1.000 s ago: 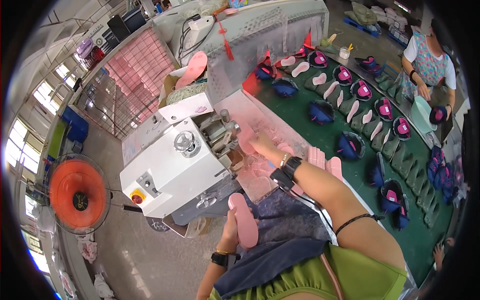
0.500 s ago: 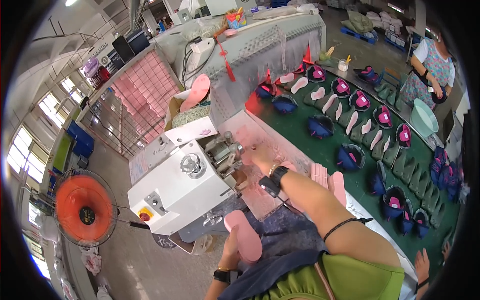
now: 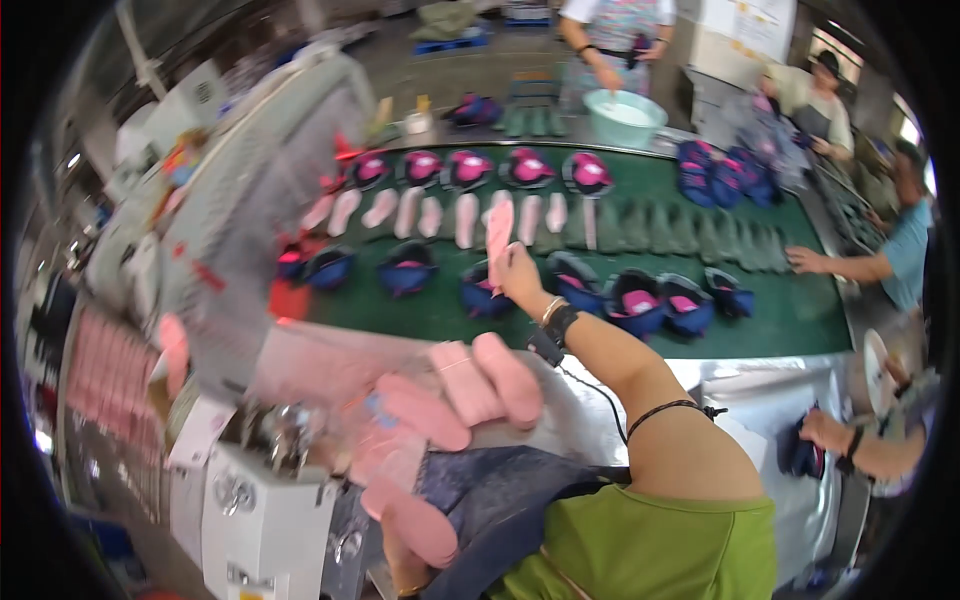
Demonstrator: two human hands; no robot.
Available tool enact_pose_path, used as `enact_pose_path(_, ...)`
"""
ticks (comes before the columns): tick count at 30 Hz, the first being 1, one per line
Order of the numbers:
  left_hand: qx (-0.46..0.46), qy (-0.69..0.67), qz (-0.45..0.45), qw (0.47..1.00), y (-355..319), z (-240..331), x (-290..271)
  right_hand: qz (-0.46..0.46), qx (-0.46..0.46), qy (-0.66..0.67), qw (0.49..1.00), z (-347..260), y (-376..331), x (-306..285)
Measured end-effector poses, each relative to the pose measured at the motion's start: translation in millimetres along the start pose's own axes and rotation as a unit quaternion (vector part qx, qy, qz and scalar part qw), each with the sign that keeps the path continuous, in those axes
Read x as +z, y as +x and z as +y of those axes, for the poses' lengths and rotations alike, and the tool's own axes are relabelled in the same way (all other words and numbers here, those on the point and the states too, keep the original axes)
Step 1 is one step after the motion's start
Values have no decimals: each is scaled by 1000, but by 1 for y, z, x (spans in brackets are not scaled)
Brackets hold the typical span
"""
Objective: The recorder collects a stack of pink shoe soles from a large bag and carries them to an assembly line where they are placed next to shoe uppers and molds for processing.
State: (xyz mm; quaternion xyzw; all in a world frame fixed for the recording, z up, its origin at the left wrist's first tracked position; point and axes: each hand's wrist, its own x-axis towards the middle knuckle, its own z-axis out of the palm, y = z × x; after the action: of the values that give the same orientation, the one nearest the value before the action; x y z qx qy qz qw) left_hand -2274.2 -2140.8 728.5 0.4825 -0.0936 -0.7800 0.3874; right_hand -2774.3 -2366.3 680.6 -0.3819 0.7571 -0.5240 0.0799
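Note:
My right hand (image 3: 517, 275) is closed on a pink insole (image 3: 499, 225), held upright above the belt. It is over the row of dark green foot-shaped lasts (image 3: 690, 228), several with pink insoles on them. Close to my body, my left hand (image 3: 400, 548) grips another pink insole (image 3: 420, 525), which hides part of its fingers. Between my arms lie a bundled stack of pink insoles (image 3: 467, 385) and a loose pink insole (image 3: 505, 380). Navy and pink shoe uppers (image 3: 408, 268) line both sides of the lasts.
A white machine (image 3: 265, 520) stands at the lower left, beside a pink-dusted tray (image 3: 300, 365). The green belt (image 3: 440, 315) runs across ahead. Beyond it, a person stands by a pale green basin (image 3: 625, 118). Co-workers' hands reach in from the right, one near the lasts.
My view has swung right, from the machine toward the belt. My right hand has moved from the machine to over the lasts, now with an insole. The left still holds its insole.

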Motion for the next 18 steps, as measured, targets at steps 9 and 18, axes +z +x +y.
enact_pose_path(9, -8, 41, 7, 999, 12, -3, 37, 68, 101, -228, 966, 156, 77, -263)
enact_pose_path(18, -6, -12, -60, 998, 21, 7, 22, -121, -147, -36, 981, 12, 93, -32)
